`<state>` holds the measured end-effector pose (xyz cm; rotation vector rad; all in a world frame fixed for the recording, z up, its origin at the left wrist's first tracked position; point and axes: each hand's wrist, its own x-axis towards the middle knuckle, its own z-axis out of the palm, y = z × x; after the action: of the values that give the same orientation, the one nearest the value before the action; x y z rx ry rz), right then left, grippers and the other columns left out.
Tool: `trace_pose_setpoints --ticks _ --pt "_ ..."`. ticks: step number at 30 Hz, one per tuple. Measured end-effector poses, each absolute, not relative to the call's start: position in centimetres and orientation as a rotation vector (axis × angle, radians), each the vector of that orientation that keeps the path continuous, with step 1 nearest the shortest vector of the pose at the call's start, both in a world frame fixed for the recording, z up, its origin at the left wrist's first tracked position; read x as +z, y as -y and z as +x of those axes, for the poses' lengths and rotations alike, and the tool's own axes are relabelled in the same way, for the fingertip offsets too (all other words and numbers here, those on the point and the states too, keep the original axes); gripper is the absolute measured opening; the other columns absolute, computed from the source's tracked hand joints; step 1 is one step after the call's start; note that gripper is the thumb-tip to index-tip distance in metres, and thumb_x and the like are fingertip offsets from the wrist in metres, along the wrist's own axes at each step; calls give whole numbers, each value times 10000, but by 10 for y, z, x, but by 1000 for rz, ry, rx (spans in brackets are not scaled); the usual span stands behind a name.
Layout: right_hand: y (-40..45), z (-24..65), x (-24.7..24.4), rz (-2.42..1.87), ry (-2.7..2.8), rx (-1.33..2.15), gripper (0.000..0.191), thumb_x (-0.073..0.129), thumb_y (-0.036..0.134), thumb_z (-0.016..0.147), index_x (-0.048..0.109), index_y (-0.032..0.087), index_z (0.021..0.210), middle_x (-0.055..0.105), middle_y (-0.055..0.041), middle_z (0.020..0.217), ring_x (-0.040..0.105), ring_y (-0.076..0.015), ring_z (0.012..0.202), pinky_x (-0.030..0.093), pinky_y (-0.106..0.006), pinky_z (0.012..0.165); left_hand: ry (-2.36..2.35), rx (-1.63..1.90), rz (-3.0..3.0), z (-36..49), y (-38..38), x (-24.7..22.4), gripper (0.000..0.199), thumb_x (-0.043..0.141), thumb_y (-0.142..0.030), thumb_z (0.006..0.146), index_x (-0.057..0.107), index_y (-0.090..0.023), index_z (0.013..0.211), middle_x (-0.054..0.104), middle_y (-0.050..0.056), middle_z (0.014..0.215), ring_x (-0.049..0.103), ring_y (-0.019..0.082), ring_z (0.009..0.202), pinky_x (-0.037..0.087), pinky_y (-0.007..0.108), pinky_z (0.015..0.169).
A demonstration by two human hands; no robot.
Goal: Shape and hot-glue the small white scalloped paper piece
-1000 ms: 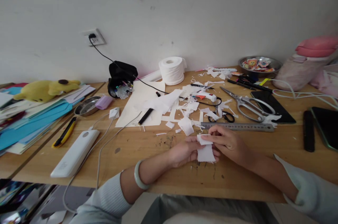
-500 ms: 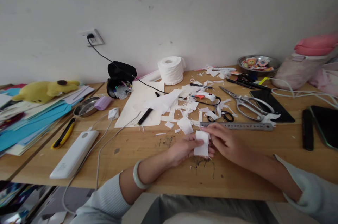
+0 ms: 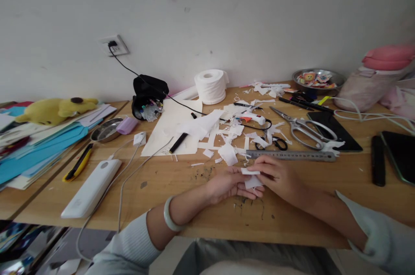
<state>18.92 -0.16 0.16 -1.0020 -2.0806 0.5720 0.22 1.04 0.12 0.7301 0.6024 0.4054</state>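
Observation:
A small white paper piece (image 3: 253,181) is between my two hands near the front of the wooden table, its upper part folded into a narrow strip. My left hand (image 3: 228,185) supports it from the left, palm partly up, with thumb and fingertips at the paper. From the right, my right hand (image 3: 275,175) pinches the folded strip at its upper right end. White paper scraps (image 3: 228,154) lie just beyond my hands, and a steel ruler (image 3: 292,155) lies behind my right hand.
Large scissors (image 3: 306,130), black scissors (image 3: 279,143), a hot glue gun (image 3: 254,118) and a tissue roll (image 3: 210,87) stand or lie farther back. On the left are a white power bank (image 3: 92,188), its cables and a yellow cutter (image 3: 78,163). Phones lie at right.
The white paper was upright and flat; its top is now folded down into a strip. My left thumb has moved off its front, and my right fingers have closed on the strip.

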Motion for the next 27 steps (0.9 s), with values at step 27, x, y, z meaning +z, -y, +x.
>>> trace_pose_setpoints --ticks 27 --pt "-10 191 3 -1321 1647 1530 265 624 423 729 635 162 770 623 -1 649 539 -109 567 415 -239 544 -769 576 958 6 -13 5 383 763 -421 607 574 -134 777 648 8 714 616 131 655 462 273 711"
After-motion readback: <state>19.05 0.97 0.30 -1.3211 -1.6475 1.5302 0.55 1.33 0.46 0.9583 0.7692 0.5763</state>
